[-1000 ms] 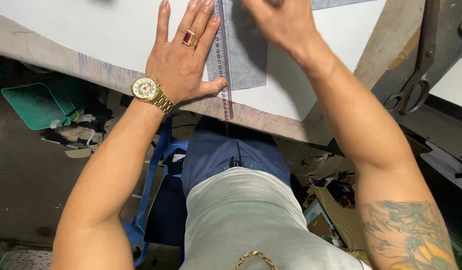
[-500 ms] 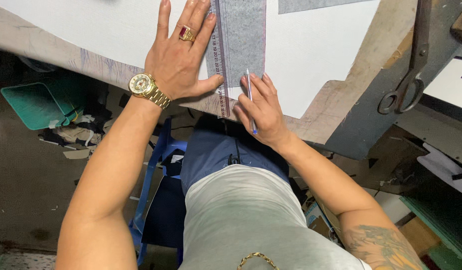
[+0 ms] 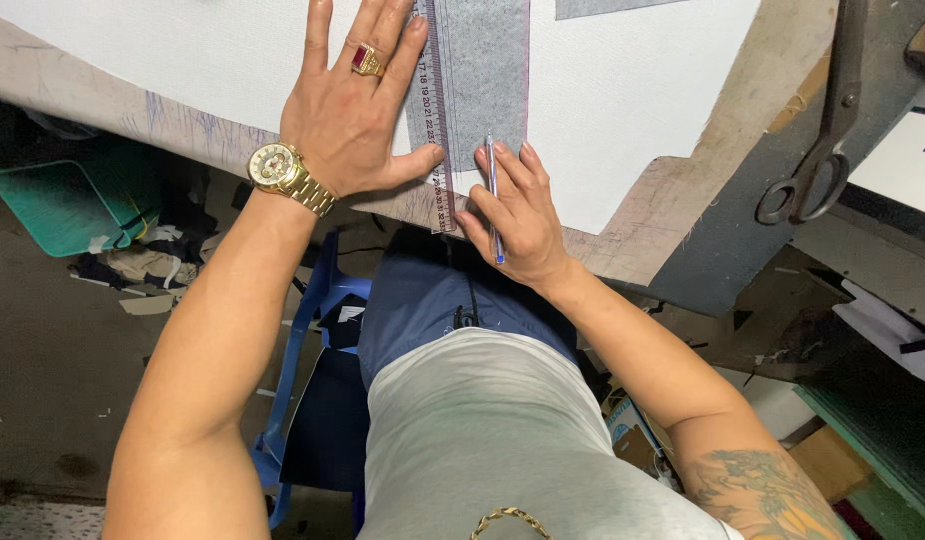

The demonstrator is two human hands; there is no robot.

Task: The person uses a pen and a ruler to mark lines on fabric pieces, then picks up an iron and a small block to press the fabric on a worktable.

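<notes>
Pressing flat and open, left hand [image 3: 348, 120] pins ruler [image 3: 433, 110] — right hand [image 3: 518, 215] grips pen [image 3: 494, 200]

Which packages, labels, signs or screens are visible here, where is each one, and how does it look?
Ruler: clear strip with printed scale, on the grey fabric, under the left hand.
White sheet: far right on the bench, black marks, unreadable.
Box: on the floor under the right arm, light with blue print, mostly hidden.
No screens or signs in view.
</notes>
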